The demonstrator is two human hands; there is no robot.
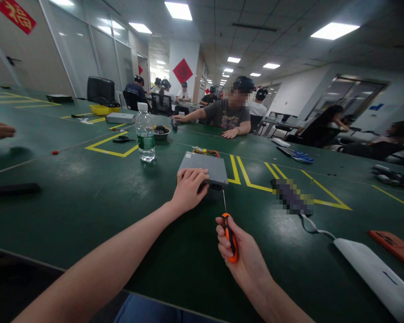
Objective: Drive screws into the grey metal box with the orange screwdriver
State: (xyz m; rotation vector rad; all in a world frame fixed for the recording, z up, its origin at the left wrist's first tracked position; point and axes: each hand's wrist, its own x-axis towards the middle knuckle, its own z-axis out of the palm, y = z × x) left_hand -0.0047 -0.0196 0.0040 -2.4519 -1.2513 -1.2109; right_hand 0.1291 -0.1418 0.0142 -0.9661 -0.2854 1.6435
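Note:
A grey metal computer power supply (210, 167) lies on the green table in front of me, its bundle of coloured wires (205, 152) at the far side. My left hand (189, 188) grips its near left part, fingers on top and thumb at the front edge. In my right hand (237, 244) is a screwdriver (229, 237) with an orange and black handle. Its thin shaft points away from me, with the tip by the near right corner of the power supply. Whether the tip touches a screw I cannot tell.
A water bottle (145, 134) stands left of the power supply, near a metal bowl (162, 133). To the right lie a white power bank (373, 273) with a cable, an orange phone (395, 246) and blue-handled pliers (301, 155). Across the table sits a person (227, 112).

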